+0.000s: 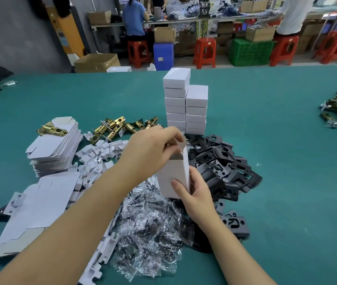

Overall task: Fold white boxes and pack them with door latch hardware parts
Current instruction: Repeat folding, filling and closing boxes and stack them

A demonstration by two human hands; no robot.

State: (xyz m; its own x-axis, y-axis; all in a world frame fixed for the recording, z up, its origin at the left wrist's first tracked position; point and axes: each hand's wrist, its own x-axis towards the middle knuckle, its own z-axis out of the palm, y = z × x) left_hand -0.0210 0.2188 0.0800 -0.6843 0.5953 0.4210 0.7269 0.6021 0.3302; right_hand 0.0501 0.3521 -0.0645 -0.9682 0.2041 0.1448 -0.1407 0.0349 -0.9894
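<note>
White cardboard box (172,177), upright, top open: my right hand (196,194) grips its base, left hand (153,149) pinches the flap. Folding step; I reckon tucking comes next.

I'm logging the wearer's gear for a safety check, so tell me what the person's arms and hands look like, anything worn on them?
Both forearms are bare as far as the picture shows: no sleeves in view. The left hand and the right hand wear no gloves, and no rings, watch or wristband show on the sides facing the camera. Fingernails are short and unpainted where visible.
</note>
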